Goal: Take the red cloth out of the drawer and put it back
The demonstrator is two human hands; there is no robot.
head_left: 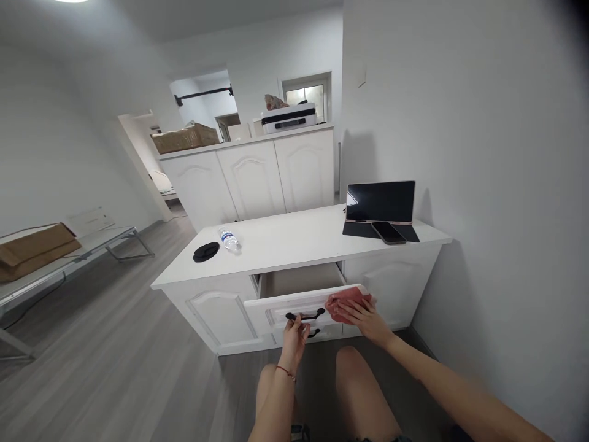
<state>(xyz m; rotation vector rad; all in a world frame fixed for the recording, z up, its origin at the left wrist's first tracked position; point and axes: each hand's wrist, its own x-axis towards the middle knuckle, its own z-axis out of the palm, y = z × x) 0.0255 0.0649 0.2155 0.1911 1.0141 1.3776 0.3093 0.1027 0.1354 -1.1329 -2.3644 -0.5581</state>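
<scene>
Left hand (294,334) gripping black handle (304,317) of open drawer (299,288), right hand (365,316) pressing red cloth (345,302) on drawer front, contents unseen

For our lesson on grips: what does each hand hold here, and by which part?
The left hand grips the open drawer by its black handle. The right hand presses a red cloth against the drawer's front edge.

No legible text anywhere.
</scene>
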